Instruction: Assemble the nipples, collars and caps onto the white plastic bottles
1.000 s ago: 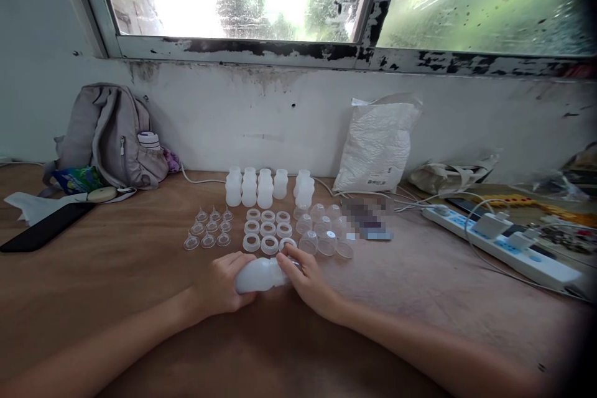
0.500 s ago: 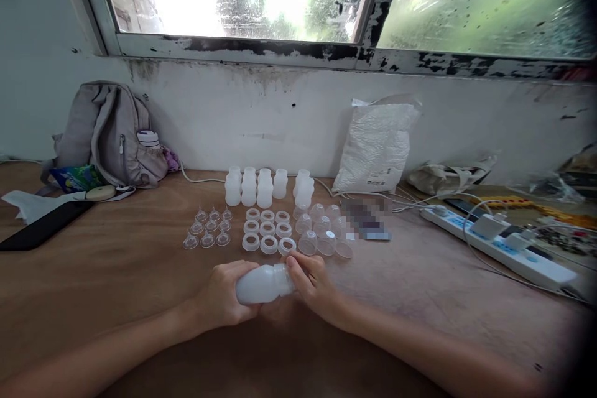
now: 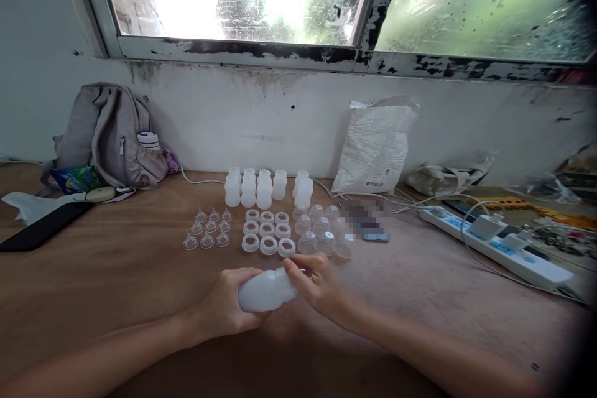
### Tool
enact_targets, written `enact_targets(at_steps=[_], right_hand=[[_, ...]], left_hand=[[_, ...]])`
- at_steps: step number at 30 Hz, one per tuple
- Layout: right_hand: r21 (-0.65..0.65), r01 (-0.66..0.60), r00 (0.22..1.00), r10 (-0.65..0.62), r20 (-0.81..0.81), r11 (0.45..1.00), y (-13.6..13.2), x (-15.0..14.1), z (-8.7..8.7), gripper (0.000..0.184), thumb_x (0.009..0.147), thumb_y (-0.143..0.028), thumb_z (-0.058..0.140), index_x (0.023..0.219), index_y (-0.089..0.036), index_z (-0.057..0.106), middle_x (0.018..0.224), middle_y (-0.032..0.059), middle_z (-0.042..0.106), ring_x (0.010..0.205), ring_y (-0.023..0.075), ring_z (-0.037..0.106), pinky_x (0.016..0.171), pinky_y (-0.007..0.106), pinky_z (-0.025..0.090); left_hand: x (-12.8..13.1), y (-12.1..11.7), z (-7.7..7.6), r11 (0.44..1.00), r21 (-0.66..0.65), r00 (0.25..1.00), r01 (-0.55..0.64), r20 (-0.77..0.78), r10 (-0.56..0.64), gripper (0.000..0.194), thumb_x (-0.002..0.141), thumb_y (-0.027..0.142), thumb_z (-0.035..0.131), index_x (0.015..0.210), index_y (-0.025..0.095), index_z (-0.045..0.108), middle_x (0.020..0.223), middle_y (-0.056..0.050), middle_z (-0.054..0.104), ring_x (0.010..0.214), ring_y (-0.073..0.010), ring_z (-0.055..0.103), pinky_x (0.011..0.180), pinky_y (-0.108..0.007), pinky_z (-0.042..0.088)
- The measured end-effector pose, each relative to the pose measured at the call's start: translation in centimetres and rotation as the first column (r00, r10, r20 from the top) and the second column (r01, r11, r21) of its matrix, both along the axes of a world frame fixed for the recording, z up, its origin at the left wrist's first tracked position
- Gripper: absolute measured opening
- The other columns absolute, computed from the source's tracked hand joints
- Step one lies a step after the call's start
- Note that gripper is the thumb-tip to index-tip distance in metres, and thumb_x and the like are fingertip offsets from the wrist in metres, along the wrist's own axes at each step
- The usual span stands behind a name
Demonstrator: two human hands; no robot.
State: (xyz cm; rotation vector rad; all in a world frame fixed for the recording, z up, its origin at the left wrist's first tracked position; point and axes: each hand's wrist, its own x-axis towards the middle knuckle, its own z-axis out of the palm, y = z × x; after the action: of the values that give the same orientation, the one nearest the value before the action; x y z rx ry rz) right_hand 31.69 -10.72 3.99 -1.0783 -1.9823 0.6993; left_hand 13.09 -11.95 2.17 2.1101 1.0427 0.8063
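My left hand point(image 3: 227, 306) is wrapped round the body of a white plastic bottle point(image 3: 263, 291) held on its side just above the wooden table point(image 3: 116, 273). My right hand point(image 3: 318, 286) pinches the bottle's neck end, fingers closed on the top; what sits there is hidden. Beyond the hands lie rows of parts: clear teats point(image 3: 208, 229), white screw rings point(image 3: 267, 235), clear caps point(image 3: 321, 231) and upright white bottles point(image 3: 261, 188).
A grey backpack point(image 3: 109, 137), a black phone point(image 3: 40, 229) and a snack packet lie at the left. A white plastic bag point(image 3: 375, 148) leans on the wall. A power strip point(image 3: 499, 245) with cables runs along the right.
Both hands have drawn the bottle a little toward me and tilted its neck end up. The right fingers have shifted on the neck.
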Motion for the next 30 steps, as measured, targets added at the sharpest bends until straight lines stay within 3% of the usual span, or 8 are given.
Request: enact_targets(at_steps=[10,17,22,26,30], right_hand=[[0.056,-0.021,1.0,0.022,-0.006,0.998,-0.5,0.1,0.0,0.038,0.081,-0.031,0.038,0.047,-0.018,0.028,0.043,-0.0039,0.024,0.04,0.0059,0.022,0.04,0.023,0.018],[0.145,-0.07,0.998,0.069,0.011,0.987,-0.3,0.3,-0.2,0.036,0.081,-0.031,0.037,0.048,-0.018,0.027,0.044,-0.0039,0.026,0.039,0.0063,0.024,0.041,0.023,0.019],[0.22,-0.12,0.992,0.11,0.055,0.968,0.0,0.9,-0.3,0.036,0.082,-0.032,0.032,0.049,-0.019,0.034,0.044,-0.0024,0.029,0.039,0.008,0.027,0.042,0.024,0.022],[0.288,-0.137,0.99,0.118,0.082,0.948,0.1,1.2,-0.1,0.039,0.084,-0.033,0.027,0.052,-0.019,0.044,0.043,-0.0001,0.037,0.038,0.0094,0.032,0.042,0.025,0.027],[0.449,-0.18,0.983,0.147,0.109,0.875,0.5,1.2,0.0,0.037,0.082,-0.027,0.026,0.059,-0.019,0.054,0.045,0.0038,0.049,0.038,0.0112,0.039,0.042,0.026,0.029]], left_hand=[[0.0,0.3,-0.6,0.993,-0.103,0.996,0.058,0.076,-0.051,0.035,0.057,0.025,0.065,0.09,0.015,0.061,0.077,-0.001,0.062,0.064,-0.0133,0.054,0.055,-0.021,0.039],[-0.2,0.7,-0.6,0.947,-0.297,0.99,0.122,0.098,-0.097,0.032,0.054,0.025,0.067,0.082,0.012,0.061,0.066,0.001,0.054,0.057,-0.0101,0.046,0.049,-0.019,0.032],[0.2,1.2,-0.4,0.833,-0.523,0.979,0.182,0.173,-0.105,0.031,0.049,0.02,0.068,0.078,0.011,0.061,0.059,0.004,0.049,0.052,-0.0075,0.041,0.046,-0.018,0.03],[0.5,1.4,0.4,0.736,-0.626,0.962,0.257,0.236,-0.135,0.028,0.047,0.019,0.068,0.074,0.011,0.063,0.053,0.005,0.047,0.045,-0.0056,0.039,0.042,-0.018,0.03],[0.3,2.0,1.0,0.593,-0.732,0.941,0.336,0.282,-0.186,0.028,0.048,0.016,0.067,0.075,0.012,0.064,0.055,0.004,0.053,0.043,-0.0072,0.045,0.039,-0.018,0.035]])
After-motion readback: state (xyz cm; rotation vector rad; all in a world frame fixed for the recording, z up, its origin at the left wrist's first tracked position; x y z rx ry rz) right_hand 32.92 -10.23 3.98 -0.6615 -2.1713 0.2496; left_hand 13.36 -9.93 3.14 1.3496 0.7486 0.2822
